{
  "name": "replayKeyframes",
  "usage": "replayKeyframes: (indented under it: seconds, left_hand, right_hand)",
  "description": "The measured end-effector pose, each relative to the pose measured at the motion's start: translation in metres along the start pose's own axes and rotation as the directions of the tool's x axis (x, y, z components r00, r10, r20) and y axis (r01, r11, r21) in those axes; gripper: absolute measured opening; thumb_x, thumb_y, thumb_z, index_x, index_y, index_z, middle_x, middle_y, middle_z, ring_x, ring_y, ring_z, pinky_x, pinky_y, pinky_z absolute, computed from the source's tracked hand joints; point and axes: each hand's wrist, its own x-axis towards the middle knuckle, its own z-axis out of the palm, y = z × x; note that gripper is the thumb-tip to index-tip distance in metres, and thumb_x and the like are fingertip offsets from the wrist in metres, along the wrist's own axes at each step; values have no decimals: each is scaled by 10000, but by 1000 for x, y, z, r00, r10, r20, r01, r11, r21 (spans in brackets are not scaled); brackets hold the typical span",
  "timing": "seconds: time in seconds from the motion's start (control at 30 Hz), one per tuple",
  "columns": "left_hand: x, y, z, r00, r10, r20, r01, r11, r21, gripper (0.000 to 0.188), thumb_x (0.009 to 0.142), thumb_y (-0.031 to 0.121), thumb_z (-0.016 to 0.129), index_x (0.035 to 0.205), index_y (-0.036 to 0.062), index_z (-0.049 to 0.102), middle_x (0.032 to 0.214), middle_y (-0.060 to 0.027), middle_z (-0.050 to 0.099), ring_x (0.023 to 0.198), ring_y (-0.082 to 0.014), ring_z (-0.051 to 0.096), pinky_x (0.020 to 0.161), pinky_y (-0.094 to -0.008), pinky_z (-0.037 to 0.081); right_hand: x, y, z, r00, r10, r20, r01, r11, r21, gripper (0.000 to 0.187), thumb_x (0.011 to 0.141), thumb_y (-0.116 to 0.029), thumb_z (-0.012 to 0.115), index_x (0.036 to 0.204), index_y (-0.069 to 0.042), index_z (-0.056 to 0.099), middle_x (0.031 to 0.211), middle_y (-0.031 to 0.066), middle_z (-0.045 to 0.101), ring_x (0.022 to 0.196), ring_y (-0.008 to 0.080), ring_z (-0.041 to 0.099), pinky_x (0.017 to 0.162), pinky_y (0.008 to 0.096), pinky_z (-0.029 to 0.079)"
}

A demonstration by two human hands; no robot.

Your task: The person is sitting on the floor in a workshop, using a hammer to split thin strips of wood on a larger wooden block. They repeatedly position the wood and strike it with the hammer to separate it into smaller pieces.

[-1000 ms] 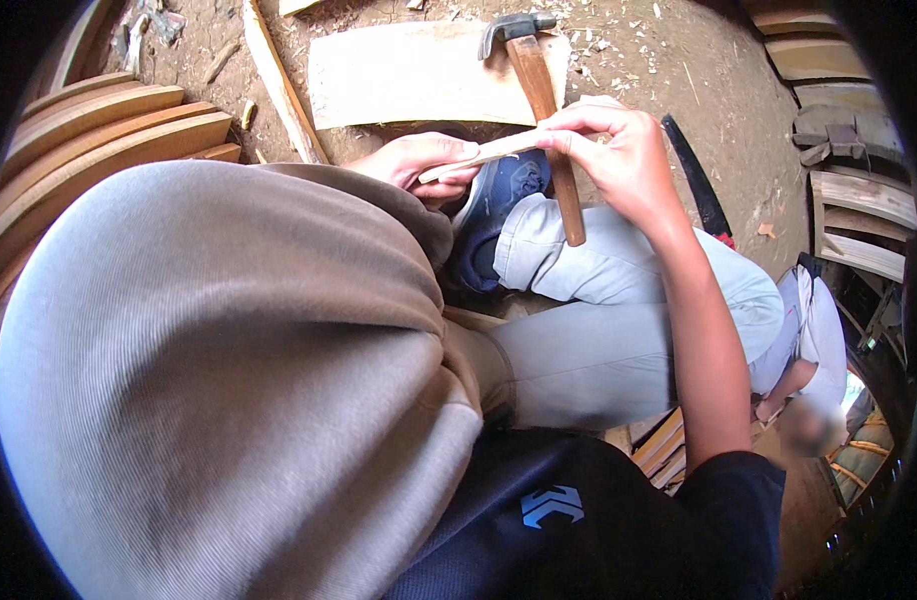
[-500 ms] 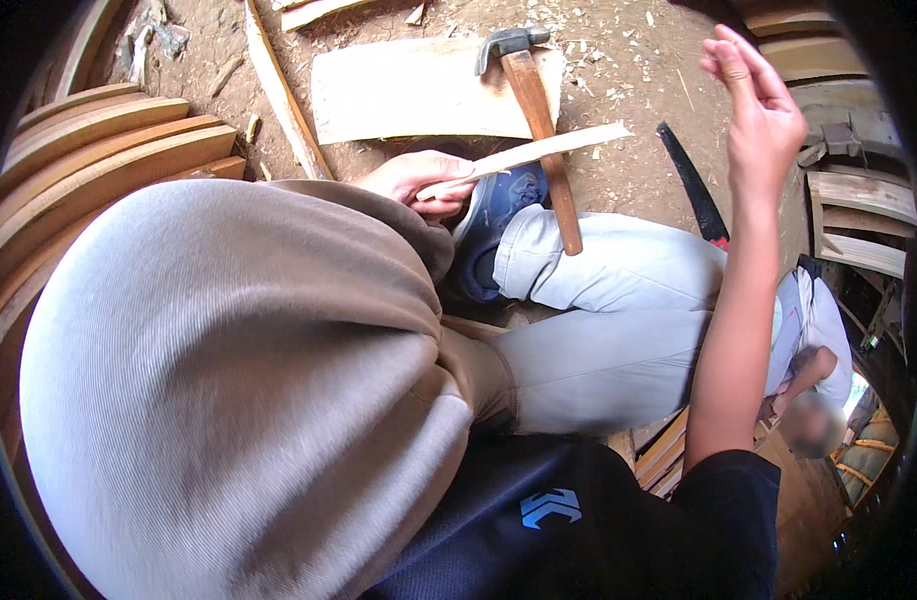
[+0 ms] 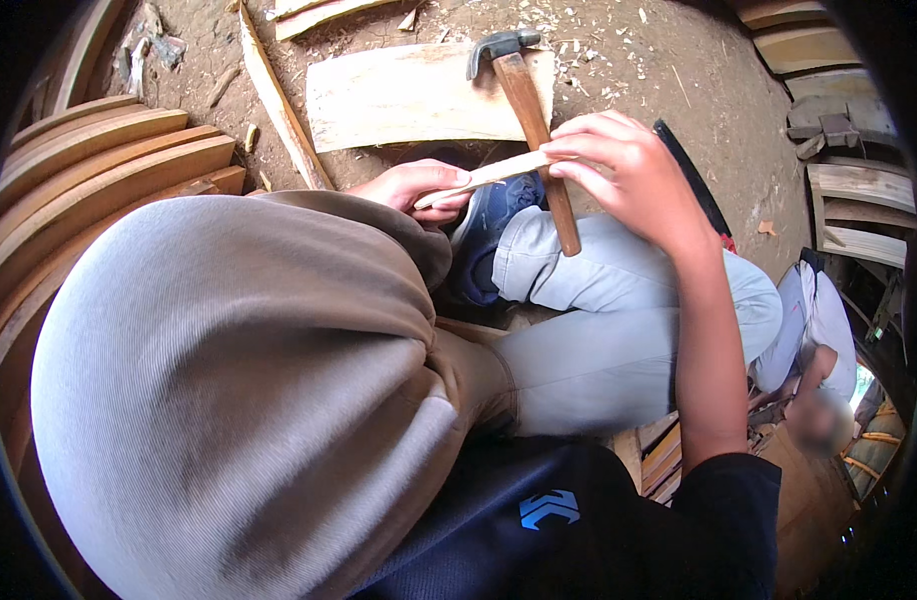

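Note:
A thin, pale wooden strip (image 3: 506,169) is held between my two hands. My left hand (image 3: 416,187) is closed around its near end, thumb on top. At the other end, my right hand (image 3: 629,170) pinches the strip between thumb and fingers. Beneath the strip passes the wooden handle of a claw hammer (image 3: 524,97); its metal head lies over a pale flat board (image 3: 399,100) on the ground. Beside my right wrist is a dark saw blade (image 3: 704,190), partly covered by my hand.
Curved planks (image 3: 129,150) are stacked at the left, and more cut pieces (image 3: 864,190) stand at the right. A long stick (image 3: 279,95) and shavings lie on the dirt floor. Another person (image 3: 824,350) is at the far right. My outstretched leg (image 3: 619,270) crosses the middle.
My right hand has come down and left from its raised place and now grips the strip's free end. My left hand still holds the strip in about the same spot.

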Motion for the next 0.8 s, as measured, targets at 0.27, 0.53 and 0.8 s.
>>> replayKeyframes:
  seconds: [0.27, 0.53, 0.8]
  left_hand:
    - [-1, -1, -4, 1000, -16, 26, 14, 998, 64, 388, 1019, 356, 533, 714, 125, 465, 581, 72, 321, 531, -41, 269, 499, -238, 218]
    - [-4, 3, 3, 1000, 19, -2, -19, 999, 31, 376, 1018, 350, 513, 721, 126, 454, 572, 75, 311, 515, -42, 265, 490, -235, 214]
    - [-3, -5, -6, 991, -82, 103, 101, 975, -197, 372, 1044, 335, 432, 741, 119, 435, 530, 75, 283, 474, -38, 261, 456, -231, 219]
  right_hand:
    - [2, 1, 4, 901, 433, -11, -384, 811, 442, 122, 845, -74, 685, 961, -67, 722, 894, 95, 726, 946, 254, 685, 865, 369, 533]
    - [7, 6, -13, 856, 135, -499, -243, 957, -159, 348, 817, -89, 712, 1158, -159, 730, 1131, 77, 689, 1122, 265, 624, 961, 410, 487]
    - [3, -17, 50, 917, -325, -230, 268, 931, -246, 208, 723, -117, 784, 923, -98, 734, 918, 19, 679, 890, 224, 636, 797, 377, 505]
